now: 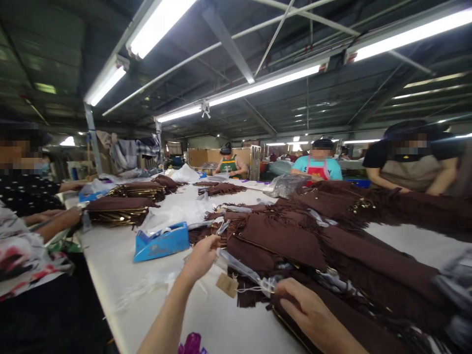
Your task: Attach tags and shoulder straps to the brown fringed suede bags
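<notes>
Brown fringed goods [278,238] occupy the frame's centre-right; your left hand [201,258] and right hand [308,307] curl near opposite ends of a clear plastic strip [241,265]; grip cannot be told.

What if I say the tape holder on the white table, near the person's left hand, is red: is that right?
Not quite: the tape holder is blue, not red, as the head view shows. It does sit on the white table, near the person's left hand.
</notes>
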